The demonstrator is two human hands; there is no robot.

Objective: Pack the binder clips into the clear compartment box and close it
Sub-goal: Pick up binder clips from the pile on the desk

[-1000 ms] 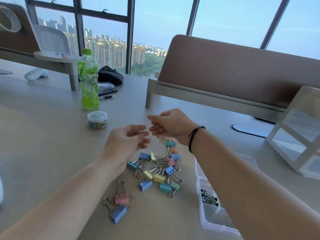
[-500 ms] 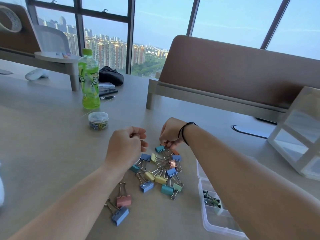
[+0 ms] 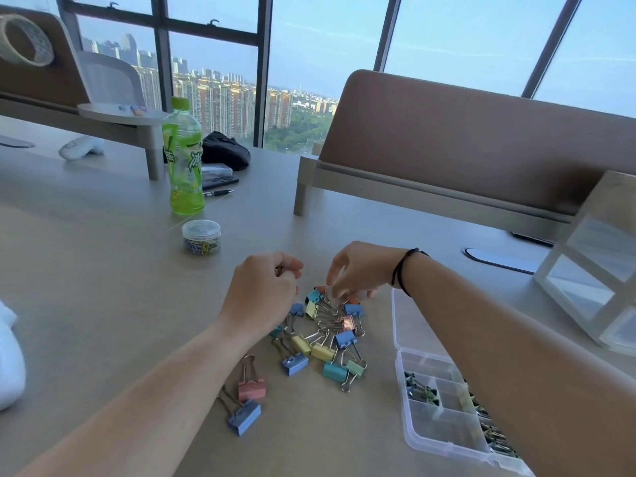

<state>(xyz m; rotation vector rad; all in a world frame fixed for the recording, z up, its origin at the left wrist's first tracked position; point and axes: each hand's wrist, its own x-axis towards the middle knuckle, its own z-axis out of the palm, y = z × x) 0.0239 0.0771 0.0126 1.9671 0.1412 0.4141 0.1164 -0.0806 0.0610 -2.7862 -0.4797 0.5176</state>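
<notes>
Several coloured binder clips (image 3: pixel 321 333) lie in a loose pile on the grey desk, with a pink clip (image 3: pixel 252 389) and a blue clip (image 3: pixel 245 416) apart at the near left. My left hand (image 3: pixel 263 292) hovers beside the pile's left, its fingers curled round a clip of which only a metal bit shows. My right hand (image 3: pixel 359 271) reaches down onto the pile's far end, its blurred thumb and fingertips pinching a clip there. The clear compartment box (image 3: pixel 437 428) lies open at the right with clips in some cells, its lid (image 3: pixel 411 325) flat behind; my right forearm covers part of it.
A green drink bottle (image 3: pixel 184 160) and a small round jar of paper clips (image 3: pixel 201 237) stand beyond the pile. A white acrylic drawer unit (image 3: pixel 592 270) is at the right, a brown desk divider (image 3: pixel 481 149) behind. A white object (image 3: pixel 8 366) sits at the left edge.
Both hands dropped from above the desk towards the pile. The right hand turned down onto the far clips; the left closed into a loose fist beside them.
</notes>
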